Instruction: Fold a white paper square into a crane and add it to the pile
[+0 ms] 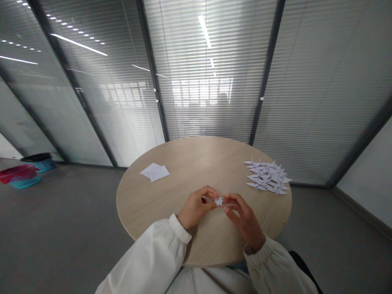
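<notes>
A small piece of folded white paper [218, 201] is held over the near middle of the round table [196, 163]. My left hand [197, 206] pinches it between thumb and fingers from the left. On the other side, my right hand [241, 214] has its curled fingertips at the paper's right edge; the fingers partly cover its folds. To the right on the tabletop lies a group of folded paper cranes [268, 176], several rows close together. A few flat white paper sheets [155, 172] overlap on the left part of the table.
Glass partitions with blinds [211, 110] stand just behind the table. On the floor at far left are a blue bin with a red liner [20, 176] and another with a black liner [39, 161]. A white wall [367, 167] is at right.
</notes>
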The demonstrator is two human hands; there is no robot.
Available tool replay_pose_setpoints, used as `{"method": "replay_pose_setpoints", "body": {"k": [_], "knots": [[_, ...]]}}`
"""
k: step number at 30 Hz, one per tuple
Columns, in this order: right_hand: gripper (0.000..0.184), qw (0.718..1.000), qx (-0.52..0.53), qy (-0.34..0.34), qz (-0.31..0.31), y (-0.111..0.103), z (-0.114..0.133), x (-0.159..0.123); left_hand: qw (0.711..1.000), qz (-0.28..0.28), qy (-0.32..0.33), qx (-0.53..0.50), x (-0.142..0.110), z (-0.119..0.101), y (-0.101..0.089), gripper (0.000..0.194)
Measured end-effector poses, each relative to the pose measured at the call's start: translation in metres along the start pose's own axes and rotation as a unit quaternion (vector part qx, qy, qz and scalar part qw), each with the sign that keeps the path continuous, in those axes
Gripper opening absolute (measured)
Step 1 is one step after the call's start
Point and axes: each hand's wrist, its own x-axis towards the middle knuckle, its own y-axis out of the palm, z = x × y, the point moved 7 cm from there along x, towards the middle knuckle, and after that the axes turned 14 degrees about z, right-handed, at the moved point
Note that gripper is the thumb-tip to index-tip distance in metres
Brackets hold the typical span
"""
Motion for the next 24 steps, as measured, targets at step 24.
{"method": "replay_pose_setpoints", "body": {"k": [24], "knots": [[0.006, 0.998, -0.028, -0.062, 0.012, -0.001, 0.014, -0.002, 0.991, 0.022, 0.004, 0.135, -0.001, -0.004, 0.005, 0.014]]}}
